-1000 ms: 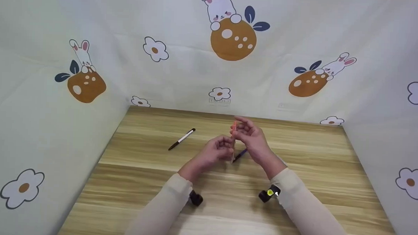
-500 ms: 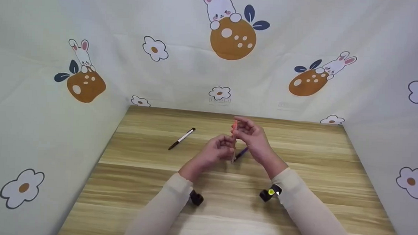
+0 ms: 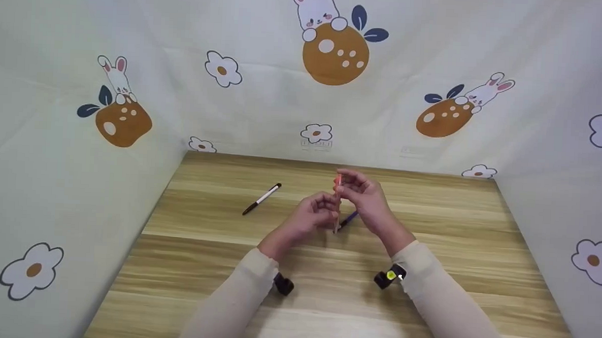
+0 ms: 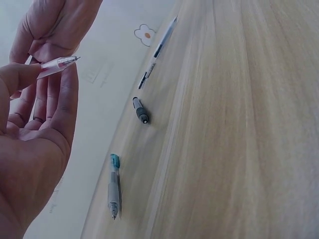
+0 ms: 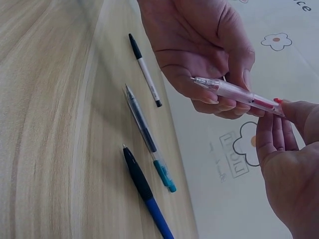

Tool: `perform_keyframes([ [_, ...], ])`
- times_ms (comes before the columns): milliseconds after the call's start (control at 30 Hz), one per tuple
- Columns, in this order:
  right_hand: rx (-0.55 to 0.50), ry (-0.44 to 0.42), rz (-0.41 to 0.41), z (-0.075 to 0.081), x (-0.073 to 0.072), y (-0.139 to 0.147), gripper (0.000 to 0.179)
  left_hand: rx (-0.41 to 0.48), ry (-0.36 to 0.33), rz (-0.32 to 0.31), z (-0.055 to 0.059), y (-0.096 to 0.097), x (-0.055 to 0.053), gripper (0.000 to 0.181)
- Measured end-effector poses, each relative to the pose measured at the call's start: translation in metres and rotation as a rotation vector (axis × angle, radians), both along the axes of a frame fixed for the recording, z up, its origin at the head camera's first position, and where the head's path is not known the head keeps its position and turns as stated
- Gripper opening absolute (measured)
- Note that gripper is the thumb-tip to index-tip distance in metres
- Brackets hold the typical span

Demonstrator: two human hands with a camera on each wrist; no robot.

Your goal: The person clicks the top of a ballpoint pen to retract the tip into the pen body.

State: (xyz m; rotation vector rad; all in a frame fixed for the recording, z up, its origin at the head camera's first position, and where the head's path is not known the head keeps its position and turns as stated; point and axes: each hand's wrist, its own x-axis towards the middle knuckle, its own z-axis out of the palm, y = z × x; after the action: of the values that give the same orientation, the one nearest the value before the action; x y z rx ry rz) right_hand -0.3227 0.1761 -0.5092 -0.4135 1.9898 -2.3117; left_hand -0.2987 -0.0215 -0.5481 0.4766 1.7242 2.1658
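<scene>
Both hands hold a clear and pink click pen (image 5: 234,93) above the table, its metal tip out and pointing toward the person. My left hand (image 3: 311,215) pinches it along the barrel between thumb and fingers. At the far end with the red-orange clip, my right hand (image 3: 368,197) pinches it between thumb and fingers. In the head view the pen shows edge-on as a thin line. Below on the wooden table lie a white pen with dark ends (image 3: 262,200), a blue pen with a dark grip (image 5: 144,184) and a clear pen with a teal end (image 4: 113,186).
The wooden table (image 3: 199,286) meets cloth screens (image 3: 263,106) printed with rabbits, oranges and flowers at the back and both sides. Black wrist cameras, one on the left cuff (image 3: 283,284) and one on the right cuff (image 3: 388,277), hang over the table.
Both hands and the pink pen stay almost in place, with only a slight shift. The pens on the table lie as before.
</scene>
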Motion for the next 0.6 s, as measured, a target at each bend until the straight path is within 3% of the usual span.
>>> perform_keyframes([
  [433,0.013,0.000,-0.018,0.0001,0.0004,-0.0010,0.035,-0.014,0.041,0.026,0.0001,-0.0003,0.0003,0.028],
  [600,-0.002,0.009,-0.014,-0.0012,-0.0007,-0.0014,0.041,-0.028,0.052,0.026,0.0006,-0.0008,0.0000,0.027],
])
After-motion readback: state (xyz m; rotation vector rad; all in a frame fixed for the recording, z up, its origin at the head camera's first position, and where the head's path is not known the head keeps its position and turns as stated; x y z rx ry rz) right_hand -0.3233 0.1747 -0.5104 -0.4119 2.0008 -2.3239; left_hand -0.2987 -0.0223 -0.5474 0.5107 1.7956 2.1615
